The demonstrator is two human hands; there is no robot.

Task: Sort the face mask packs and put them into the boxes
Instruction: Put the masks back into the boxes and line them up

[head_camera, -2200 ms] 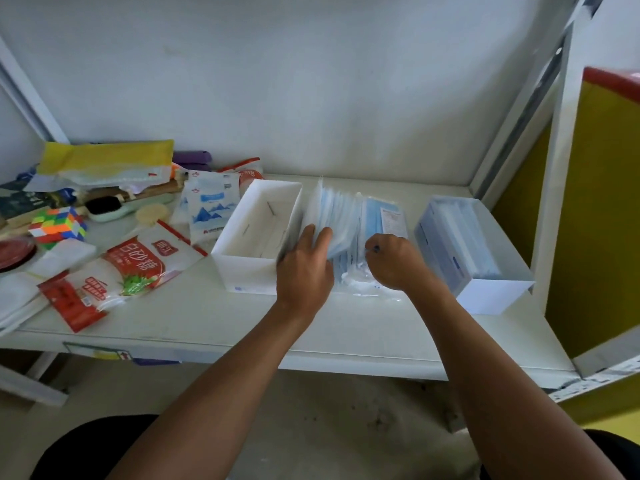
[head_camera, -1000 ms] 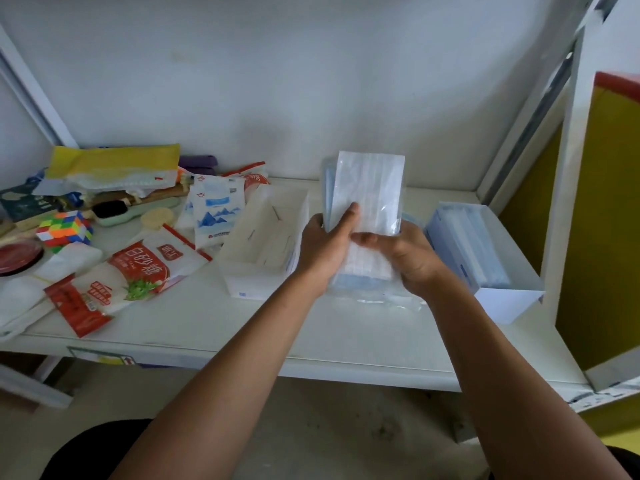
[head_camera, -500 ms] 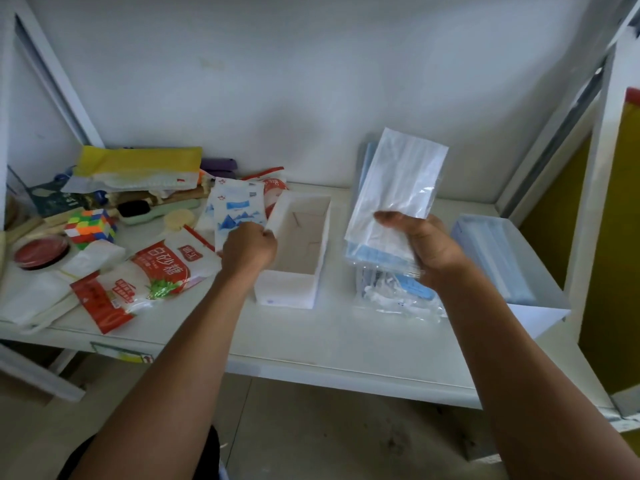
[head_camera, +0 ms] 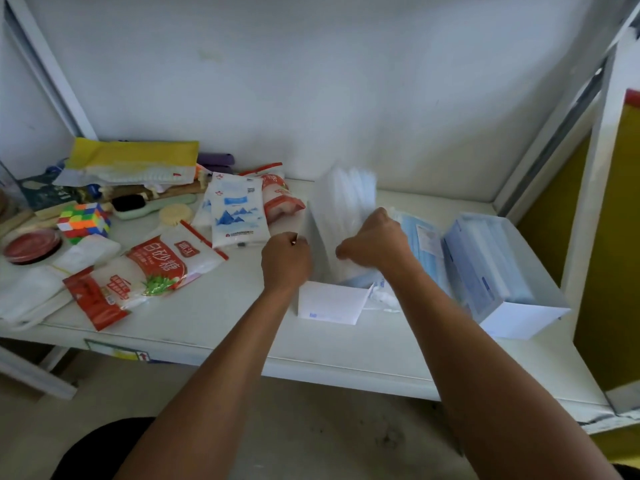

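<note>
White counter [head_camera: 221,317] against a white wall, clutter at left. At centre, left hand [head_camera: 285,261] is curled on the left wall of the middle box [head_camera: 329,303]. The right hand [head_camera: 375,242] grips the stack of mask packs [head_camera: 346,209], upright, lower end inside that box, top blurred.

Risks, my guess: slick packs could fan out or slip from the grip. Stack may snag the rim & tip the light box. Loose packs [head_camera: 420,233] just beside could get dragged.

Count: 2 hands, 2 boxes. The right box [head_camera: 519,317] holds packs. No. in stack can't tell. 1 cube [head_camera: 85,220].
</note>
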